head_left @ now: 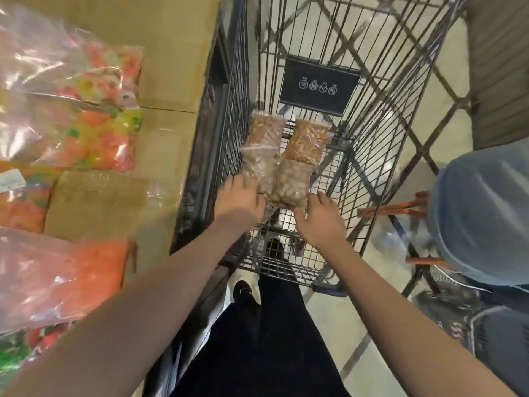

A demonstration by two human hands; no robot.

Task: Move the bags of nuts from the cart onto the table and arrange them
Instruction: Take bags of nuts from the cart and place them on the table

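Pickup step. Four nut bags (282, 159) lie in the cart (380, 133) child seat, none on the desk (169, 53) yet. My left hand (239, 200) and right hand (319, 217) flank the near pair, touching; grips released, fingers loose. Next: clasp both, lift clear of the wires, swing left.

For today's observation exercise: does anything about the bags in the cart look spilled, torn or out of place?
Nothing stands out. The bags of nuts lie together on the cart seat, apparently sealed, with no nuts loose. The left hand and right hand are at their near ends.
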